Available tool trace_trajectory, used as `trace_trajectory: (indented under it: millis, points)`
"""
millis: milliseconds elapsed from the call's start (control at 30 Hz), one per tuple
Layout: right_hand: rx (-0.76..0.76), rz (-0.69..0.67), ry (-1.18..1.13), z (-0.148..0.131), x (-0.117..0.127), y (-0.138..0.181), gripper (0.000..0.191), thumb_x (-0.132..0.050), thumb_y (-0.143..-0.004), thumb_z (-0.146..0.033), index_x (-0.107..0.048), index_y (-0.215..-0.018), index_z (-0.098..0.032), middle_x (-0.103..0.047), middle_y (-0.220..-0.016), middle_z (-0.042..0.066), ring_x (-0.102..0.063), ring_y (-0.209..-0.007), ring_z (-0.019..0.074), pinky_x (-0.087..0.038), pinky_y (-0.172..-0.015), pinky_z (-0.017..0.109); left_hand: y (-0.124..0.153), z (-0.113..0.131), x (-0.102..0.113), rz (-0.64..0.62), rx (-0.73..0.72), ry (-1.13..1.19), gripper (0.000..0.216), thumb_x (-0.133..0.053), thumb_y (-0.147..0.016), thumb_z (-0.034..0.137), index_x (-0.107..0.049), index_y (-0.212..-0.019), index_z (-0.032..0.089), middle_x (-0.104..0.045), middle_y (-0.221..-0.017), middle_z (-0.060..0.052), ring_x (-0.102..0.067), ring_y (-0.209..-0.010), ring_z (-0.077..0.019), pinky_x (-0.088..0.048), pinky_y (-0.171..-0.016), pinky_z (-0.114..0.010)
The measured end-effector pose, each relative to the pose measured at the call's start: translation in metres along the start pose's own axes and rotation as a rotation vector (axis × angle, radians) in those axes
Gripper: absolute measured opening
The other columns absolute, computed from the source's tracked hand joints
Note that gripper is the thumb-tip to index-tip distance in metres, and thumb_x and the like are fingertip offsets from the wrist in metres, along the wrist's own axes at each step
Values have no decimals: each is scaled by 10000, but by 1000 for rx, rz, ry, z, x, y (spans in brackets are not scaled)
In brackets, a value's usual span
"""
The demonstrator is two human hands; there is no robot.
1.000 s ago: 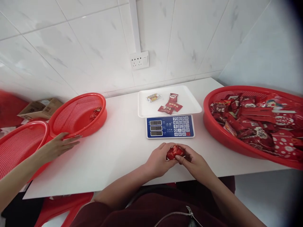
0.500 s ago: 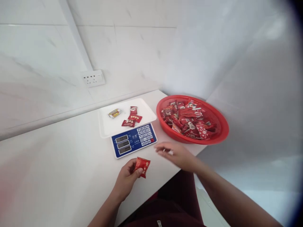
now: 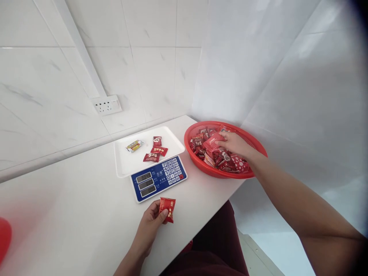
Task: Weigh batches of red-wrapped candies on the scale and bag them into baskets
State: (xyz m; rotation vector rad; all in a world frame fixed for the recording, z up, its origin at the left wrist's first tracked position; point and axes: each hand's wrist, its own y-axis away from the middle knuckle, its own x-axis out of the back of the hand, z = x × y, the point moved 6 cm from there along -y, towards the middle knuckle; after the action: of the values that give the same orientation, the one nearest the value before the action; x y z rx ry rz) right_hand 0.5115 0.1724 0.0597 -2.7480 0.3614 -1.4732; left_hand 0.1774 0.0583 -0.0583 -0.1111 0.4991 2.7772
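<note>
Just in front of the scale, my left hand (image 3: 152,218) pinches a small red snack packet (image 3: 169,205) between thumb and fingers. My right hand (image 3: 232,142) reaches into a red plastic basket (image 3: 188,143) and grips the edge of a flat, lighter red packet (image 3: 212,142). Heaped around it in the basket are several wrapped snacks (image 3: 227,161), mostly red. On the white tray (image 3: 123,163) of the scale lie three red packets, one a bright red packet (image 3: 159,150), and a yellow and silver packet (image 3: 134,145).
The blue keypad panel (image 3: 158,174) of the scale faces me, its displays lit. A wall socket (image 3: 106,105) sits on the tiled wall behind the white table (image 3: 71,207). At the far left edge is a blurred red object (image 3: 4,237).
My right hand has moved from beside the scale, holding nothing visible, up into the basket and now grips a red packet. My left hand still holds its packet.
</note>
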Motion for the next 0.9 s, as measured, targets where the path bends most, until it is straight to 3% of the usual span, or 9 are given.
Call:
trace_trajectory:
  millis: [133,267,400,533,633,733,900]
  points:
    - [-80,-34,-222,2,2,-1,173,-535,-751,-256,-605,-878,-161,-667,-848,27,-631,-765,170,-497,-648,247,-1,-1,0,-6,21,-24,393,-621,-710,455,-584,-1005,198,-620,-904,-42,-537,-755,-167,-415,-666,-259]
    - [-54,23,0,8,-1,-7,210,-547,-740,-254,-622,-915,-164,-676,-870,24,-630,-785,186,-484,-683,267,-2,0,0,-24,20,-35,383,-628,-702,456,-593,-978,193,-622,-870,-40,-533,-733,-163,-404,-648,-252]
    - [20,109,259,7,-2,-17,350,-512,-772,-232,-579,-1111,-176,-631,-1091,68,-579,-985,240,-446,-820,329,-4,-3,-1,-82,32,-48,372,-621,-718,451,-588,-983,192,-619,-883,-41,-536,-747,-160,-406,-659,-248]
    - [213,-41,357,-17,-30,-29,429,-496,-797,-201,-507,-1226,-203,-560,-1218,63,-514,-1096,238,-405,-897,336,-5,-4,-1,-120,26,-52,349,-597,-750,438,-576,-995,191,-616,-929,-48,-546,-798,-169,-419,-693,-254]
    - [357,-219,403,-35,-63,-41,430,-518,-788,-171,-510,-1217,-199,-524,-1249,74,-471,-1138,227,-382,-916,303,-4,-4,-1,-127,24,-61,341,-589,-765,422,-567,-1015,191,-612,-960,-54,-542,-844,-174,-419,-718,-257]
    - [376,-279,447,-37,-84,-55,421,-573,-743,-136,-546,-1162,-165,-536,-1203,115,-490,-1098,235,-381,-893,288,-4,-5,-1,-136,28,-77,348,-587,-771,413,-558,-1039,193,-613,-961,-52,-536,-832,-167,-413,-715,-255]
    - [352,-255,448,-28,-81,-65,215,-658,-688,-212,-640,-896,-161,-619,-997,95,-566,-930,220,-414,-771,247,-6,-7,-1,-125,9,-85,352,-591,-765,416,-561,-1036,193,-610,-939,-46,-533,-830,-174,-413,-714,-265]
